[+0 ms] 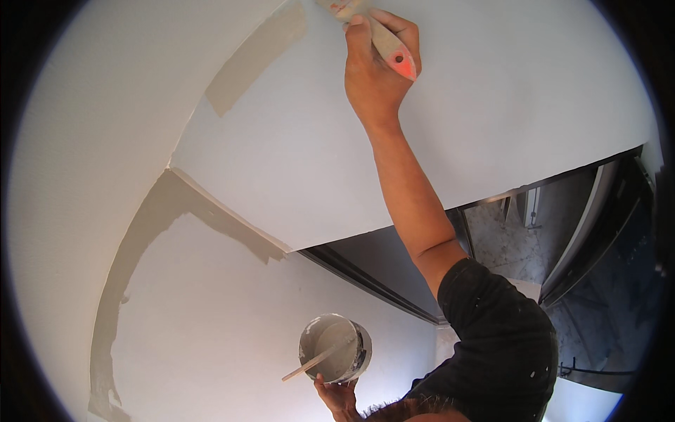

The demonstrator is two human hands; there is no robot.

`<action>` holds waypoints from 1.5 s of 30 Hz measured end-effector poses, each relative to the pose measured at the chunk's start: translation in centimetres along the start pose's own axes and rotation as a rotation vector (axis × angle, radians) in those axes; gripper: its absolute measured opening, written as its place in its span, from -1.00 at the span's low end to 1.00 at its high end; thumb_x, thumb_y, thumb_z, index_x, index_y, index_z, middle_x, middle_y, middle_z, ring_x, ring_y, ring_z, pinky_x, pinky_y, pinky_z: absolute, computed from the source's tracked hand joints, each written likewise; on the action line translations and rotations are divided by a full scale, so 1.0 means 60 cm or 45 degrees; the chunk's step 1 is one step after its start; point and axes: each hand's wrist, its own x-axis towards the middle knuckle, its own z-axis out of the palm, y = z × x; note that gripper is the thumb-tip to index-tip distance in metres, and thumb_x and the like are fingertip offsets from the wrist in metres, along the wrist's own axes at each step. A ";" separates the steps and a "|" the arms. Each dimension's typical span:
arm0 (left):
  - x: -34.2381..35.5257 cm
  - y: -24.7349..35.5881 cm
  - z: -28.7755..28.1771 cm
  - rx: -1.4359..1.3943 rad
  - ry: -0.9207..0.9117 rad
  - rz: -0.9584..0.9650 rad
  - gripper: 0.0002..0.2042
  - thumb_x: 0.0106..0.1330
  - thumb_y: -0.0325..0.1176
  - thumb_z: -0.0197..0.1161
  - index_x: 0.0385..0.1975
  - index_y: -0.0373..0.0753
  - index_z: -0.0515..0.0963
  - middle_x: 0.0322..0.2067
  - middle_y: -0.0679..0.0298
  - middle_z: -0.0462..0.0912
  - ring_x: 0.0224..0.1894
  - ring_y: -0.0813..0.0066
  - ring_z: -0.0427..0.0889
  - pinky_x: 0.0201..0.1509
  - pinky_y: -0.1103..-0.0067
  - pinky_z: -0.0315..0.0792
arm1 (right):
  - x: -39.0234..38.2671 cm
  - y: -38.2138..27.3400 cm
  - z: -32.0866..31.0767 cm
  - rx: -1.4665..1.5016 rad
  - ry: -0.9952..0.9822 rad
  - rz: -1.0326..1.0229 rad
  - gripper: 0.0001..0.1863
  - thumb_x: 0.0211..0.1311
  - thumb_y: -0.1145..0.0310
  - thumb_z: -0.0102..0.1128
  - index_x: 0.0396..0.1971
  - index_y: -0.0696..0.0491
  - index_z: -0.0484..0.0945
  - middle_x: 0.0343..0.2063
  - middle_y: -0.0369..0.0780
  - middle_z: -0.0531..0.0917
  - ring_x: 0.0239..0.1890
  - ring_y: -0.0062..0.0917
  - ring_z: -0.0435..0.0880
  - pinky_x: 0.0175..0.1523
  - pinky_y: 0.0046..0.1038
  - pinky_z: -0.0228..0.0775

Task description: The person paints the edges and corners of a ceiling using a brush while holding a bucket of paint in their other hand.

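High at the top of the head view, my right hand (pixel 380 77) grips a paintbrush (pixel 399 58) with a pink-tipped handle, its bristles against the white wall (pixel 506 77). A strip of greige paint (pixel 256 53) runs along the edge left of it. Low in the middle, my left hand (pixel 337 394) holds a small paint-smeared bucket (pixel 358 344) containing greige paint, with a wooden stick (pixel 304 367) resting across it.
Greige bands (pixel 109 295) border another white wall section (pixel 197 316) at lower left, beside the cream surface at far left (pixel 56 162). On the right are a dark-framed doorway (pixel 590 211) and a marbled floor (pixel 503 246) beyond.
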 end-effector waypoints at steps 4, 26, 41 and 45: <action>0.006 -0.003 -0.007 -0.014 0.010 0.004 -0.16 0.21 0.17 0.24 0.45 -0.09 0.19 0.37 0.07 0.33 0.30 -0.06 0.44 0.08 -0.03 0.58 | -0.002 -0.008 0.001 0.068 -0.003 0.085 -0.79 0.34 0.39 0.32 -0.22 0.24 0.58 -0.09 -0.24 0.55 -0.25 -0.56 0.70 -0.20 -0.52 0.57; 0.004 -0.003 0.001 -0.027 0.067 0.011 -0.17 0.20 0.15 0.27 0.44 -0.10 0.20 0.35 0.06 0.36 0.25 -0.05 0.51 0.05 0.01 0.61 | -0.020 0.037 0.000 0.027 -0.070 -0.165 -0.85 0.39 0.45 0.26 -0.15 0.18 0.53 -0.36 -0.28 0.63 -0.38 -0.71 0.53 -0.28 -0.57 0.47; -0.005 0.000 0.017 -0.133 0.090 0.036 -0.28 0.21 0.03 0.35 0.31 -0.24 0.37 0.21 0.04 0.53 0.16 0.02 0.61 0.10 0.03 0.64 | -0.028 0.001 0.005 0.060 -0.068 0.177 -0.79 0.34 0.41 0.31 -0.18 0.22 0.53 -0.20 -0.25 0.59 -0.31 -0.65 0.66 -0.25 -0.56 0.54; 0.000 -0.002 0.009 -0.094 0.066 0.038 -0.25 0.22 0.07 0.31 0.36 -0.20 0.30 0.26 0.04 0.47 0.20 -0.01 0.57 0.08 0.02 0.64 | -0.028 0.006 0.008 0.066 -0.043 0.077 -0.81 0.34 0.43 0.30 -0.19 0.23 0.54 -0.18 -0.26 0.59 -0.33 -0.66 0.66 -0.27 -0.57 0.53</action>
